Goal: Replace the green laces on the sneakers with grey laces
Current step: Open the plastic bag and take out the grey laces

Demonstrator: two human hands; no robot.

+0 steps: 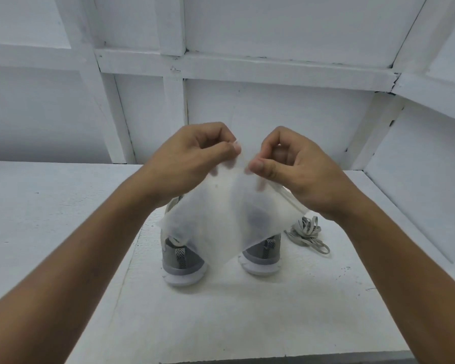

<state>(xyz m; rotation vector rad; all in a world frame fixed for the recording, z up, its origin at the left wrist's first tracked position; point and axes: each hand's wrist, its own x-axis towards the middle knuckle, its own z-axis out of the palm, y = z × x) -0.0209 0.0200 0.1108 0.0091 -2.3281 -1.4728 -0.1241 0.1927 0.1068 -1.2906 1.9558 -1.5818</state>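
Sneakers (pixel 183 261) at centre of table (pixel 50 206), heels toward camera; grey laces (pixel 306 233) bundled just right. Left hand (pixel 192 156) and right hand (pixel 294 166) pinch a white sheet (pixel 221 214) above.

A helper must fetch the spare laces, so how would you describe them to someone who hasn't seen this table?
On the white table, a pair of grey sneakers stands with heels toward the camera. Just right of the right-hand sneaker lies the bundle of grey laces. It is the only loose, looped tangle of flat cord there.
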